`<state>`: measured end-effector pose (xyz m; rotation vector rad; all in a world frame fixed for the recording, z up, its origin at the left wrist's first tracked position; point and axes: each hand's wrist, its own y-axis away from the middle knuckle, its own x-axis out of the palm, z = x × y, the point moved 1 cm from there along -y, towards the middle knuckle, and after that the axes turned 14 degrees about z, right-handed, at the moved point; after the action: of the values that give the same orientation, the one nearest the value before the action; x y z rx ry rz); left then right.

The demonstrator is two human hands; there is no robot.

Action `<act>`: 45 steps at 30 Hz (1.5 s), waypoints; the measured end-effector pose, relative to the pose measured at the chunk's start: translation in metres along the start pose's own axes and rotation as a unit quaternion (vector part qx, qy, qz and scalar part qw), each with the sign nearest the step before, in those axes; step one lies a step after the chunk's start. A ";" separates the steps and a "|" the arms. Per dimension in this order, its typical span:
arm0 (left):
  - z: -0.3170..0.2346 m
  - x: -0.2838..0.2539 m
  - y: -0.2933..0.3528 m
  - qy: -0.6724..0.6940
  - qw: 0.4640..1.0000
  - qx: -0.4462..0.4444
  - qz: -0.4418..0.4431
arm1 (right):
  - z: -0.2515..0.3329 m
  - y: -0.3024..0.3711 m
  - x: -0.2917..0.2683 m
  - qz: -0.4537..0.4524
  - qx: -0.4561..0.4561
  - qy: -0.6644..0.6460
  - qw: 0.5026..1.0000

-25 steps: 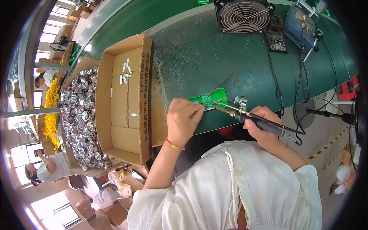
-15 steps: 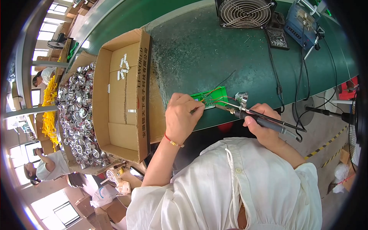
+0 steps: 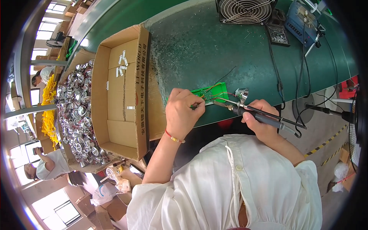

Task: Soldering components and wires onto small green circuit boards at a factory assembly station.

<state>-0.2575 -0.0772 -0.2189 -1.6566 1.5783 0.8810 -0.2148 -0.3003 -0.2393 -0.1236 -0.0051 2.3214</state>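
My right hand [image 3: 263, 122] grips a soldering iron [image 3: 255, 115] with a dark handle and a thin metal tube alongside. Its tip points left at a small circuit board [image 3: 209, 98], close to or touching it. The board sits in a green plastic housing [image 3: 220, 88] near the table's front edge, with red, green and black wires around it. A shiny lamp reflector [image 3: 242, 93] lies at the housing's right end, wired to it. My left hand [image 3: 181, 112] pinches at the housing's left end; its fingers hide what they hold.
Left of my hands stands a cardboard box [image 3: 142, 92] with several small white pieces [image 3: 122, 66]. Beyond it is a heap of lamp reflectors [image 3: 76, 115]. At the back are a fan with a wire grille [image 3: 245, 10], a small black tray [image 3: 278, 36] and a blue soldering station [image 3: 301, 23] with cables.
The soldering iron and my right hand have shifted slightly left and down. The left hand keeps its pinch, its fingers curled a little differently. The whole view has tilted slightly.
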 end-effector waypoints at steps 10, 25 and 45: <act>0.003 -0.002 0.000 0.016 1.000 -0.001 0.014 | 0.003 0.000 0.002 -0.014 0.010 -0.014 1.000; 0.006 -0.005 -0.003 0.017 0.999 -0.002 0.029 | 0.004 0.000 0.005 -0.028 -0.005 -0.012 1.000; 0.006 -0.007 -0.007 0.039 0.998 -0.007 0.051 | 0.001 -0.002 0.005 -0.047 0.005 -0.026 0.999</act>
<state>-0.2511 -0.0679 -0.2160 -1.6492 1.7269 0.8910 -0.2173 -0.2951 -0.2389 -0.0552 -0.0248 2.2294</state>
